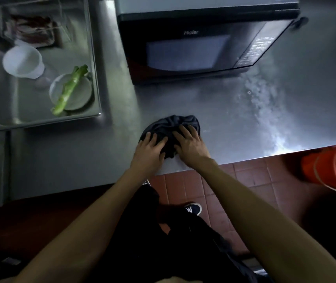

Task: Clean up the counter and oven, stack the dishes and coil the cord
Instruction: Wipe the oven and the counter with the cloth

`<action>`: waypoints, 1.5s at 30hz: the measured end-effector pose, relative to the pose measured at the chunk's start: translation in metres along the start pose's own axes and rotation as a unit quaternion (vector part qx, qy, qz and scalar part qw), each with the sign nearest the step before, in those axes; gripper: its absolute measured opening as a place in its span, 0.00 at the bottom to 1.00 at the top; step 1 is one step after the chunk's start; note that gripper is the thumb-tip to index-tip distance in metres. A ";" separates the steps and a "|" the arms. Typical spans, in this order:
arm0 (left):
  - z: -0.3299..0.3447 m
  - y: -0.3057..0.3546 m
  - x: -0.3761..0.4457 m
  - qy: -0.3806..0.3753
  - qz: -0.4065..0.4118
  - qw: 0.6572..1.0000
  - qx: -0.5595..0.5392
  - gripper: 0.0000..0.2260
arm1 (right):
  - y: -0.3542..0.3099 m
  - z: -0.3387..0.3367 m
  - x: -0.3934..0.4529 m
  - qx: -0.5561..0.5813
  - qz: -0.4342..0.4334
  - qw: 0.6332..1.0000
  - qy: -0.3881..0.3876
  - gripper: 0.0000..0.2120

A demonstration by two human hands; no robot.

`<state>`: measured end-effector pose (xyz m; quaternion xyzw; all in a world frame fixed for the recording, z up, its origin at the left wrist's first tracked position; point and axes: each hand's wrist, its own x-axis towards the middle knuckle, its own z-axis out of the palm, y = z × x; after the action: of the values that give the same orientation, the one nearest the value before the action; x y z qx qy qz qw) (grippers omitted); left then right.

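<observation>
Stainless steel counter (234, 127) carries a dark cloth (173, 123) bunched near its front edge, just in front of the black microwave oven (193, 48), whose door is closed. Both hands lie on the cloth: the left hand (149, 151) rests on its near left side and the right hand (189, 144) on its near right side, fingers spread and only slightly bent, pressing down rather than clutching, so neither is closed around anything. The step in hand looks like wiping the counter, or gathering the cloth to do so. Pale smears (265, 111) show on the steel to the right, so the next move probably calls for sweeping the cloth that way with steady downward pressure. To the left, a metal tray (93, 82) holds a white cup (23, 62), a plate (77, 99) with a green stalk (71, 90) across it, and a clear container (32, 27); these dishes are not yet stacked. No cord is clearly visible.
</observation>
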<state>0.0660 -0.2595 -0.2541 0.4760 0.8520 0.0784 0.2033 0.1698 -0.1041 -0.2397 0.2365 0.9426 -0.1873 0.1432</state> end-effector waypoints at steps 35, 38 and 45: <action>0.009 0.426 0.088 -0.005 0.325 0.926 -0.190 0.29 | 0.289 -0.083 -0.293 0.234 0.260 0.813 0.465 0.23; 0.013 0.448 0.119 -0.011 0.346 0.914 -0.210 0.29 | 0.317 -0.095 -0.286 0.219 0.271 0.814 0.465 0.24; 0.017 0.495 0.191 -0.012 0.363 0.900 -0.240 0.29 | 0.385 -0.140 -0.261 0.200 0.290 0.823 0.447 0.23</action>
<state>0.3702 0.1649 -0.1598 0.6902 0.5728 0.3432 0.2789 0.5583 0.1675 -0.1319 0.5799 0.7333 -0.1953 -0.2963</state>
